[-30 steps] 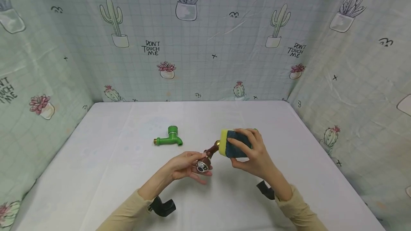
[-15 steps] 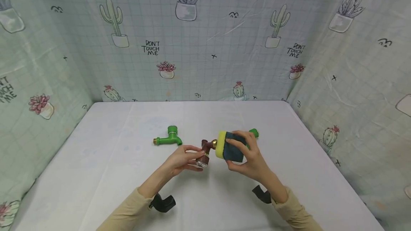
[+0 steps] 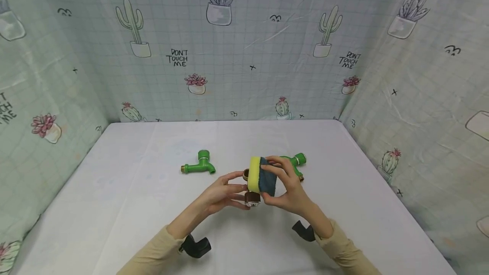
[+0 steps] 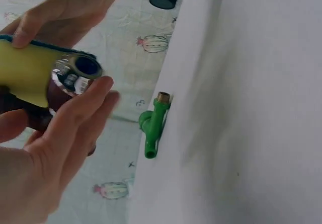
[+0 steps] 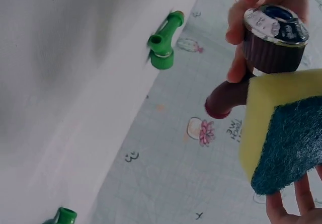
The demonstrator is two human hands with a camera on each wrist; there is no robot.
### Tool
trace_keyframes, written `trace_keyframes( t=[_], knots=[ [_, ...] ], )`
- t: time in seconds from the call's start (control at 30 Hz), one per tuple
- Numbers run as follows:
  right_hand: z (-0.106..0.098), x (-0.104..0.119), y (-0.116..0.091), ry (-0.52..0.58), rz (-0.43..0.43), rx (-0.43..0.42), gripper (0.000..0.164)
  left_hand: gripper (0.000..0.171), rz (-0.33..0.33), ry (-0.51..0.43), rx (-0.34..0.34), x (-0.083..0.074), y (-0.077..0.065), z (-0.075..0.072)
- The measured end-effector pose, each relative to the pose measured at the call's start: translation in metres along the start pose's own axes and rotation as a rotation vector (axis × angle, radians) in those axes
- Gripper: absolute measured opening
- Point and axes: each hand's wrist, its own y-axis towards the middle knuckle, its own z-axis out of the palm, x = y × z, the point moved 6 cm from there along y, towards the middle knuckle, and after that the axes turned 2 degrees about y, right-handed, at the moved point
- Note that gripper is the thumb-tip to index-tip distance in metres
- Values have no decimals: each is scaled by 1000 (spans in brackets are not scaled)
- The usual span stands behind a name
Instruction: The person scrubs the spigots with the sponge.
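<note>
In the head view my left hand (image 3: 223,194) holds a brown tap (image 3: 252,198) above the table, its ribbed knob lowermost. The knob has a silvery printed cap, plain in the right wrist view on the tap (image 5: 274,50). Fingers and thumb of my right hand (image 3: 288,188) grip a yellow sponge (image 3: 254,175) with a dark blue-green scouring side. Its yellow face lies against the tap and hides much of the body. A brown curved spout shows beyond the sponge (image 5: 292,138) in the right wrist view.
One green tap (image 3: 200,164) lies on the white table (image 3: 133,190) left of centre. Another green tap (image 3: 299,160) lies behind my right hand, partly covered by it. Black wrist mounts (image 3: 196,247) hang under both forearms. Patterned cloth (image 3: 244,54) walls the back and sides.
My left hand has turned the brown tap, so its brass end no longer shows beside the sponge. The sponge has moved left with my right hand, over the tap's body. More of the right green tap shows.
</note>
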Motion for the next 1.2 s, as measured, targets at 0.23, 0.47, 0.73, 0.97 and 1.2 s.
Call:
trace_keyframes(
  t=[0.23, 0.47, 0.73, 0.97, 1.2],
  knots=[
    [7, -4, -3, -38, 57, 148, 50, 45, -14, -79, 87, -8, -3, 5],
    [4, -6, -7, -212, 57, 218, 51, 49, -32, -61, 67, -5, -8, -1],
    [6, -6, -9, -332, 28, 241, 58, 66, -68, -12, 49, 1, -11, -1],
    [6, -1, -11, -361, 20, 231, 55, 48, 20, -2, -38, 0, -9, -2],
    [5, 4, -12, -396, -22, 227, 56, 45, 46, -30, -111, 1, -4, -6]
  ],
)
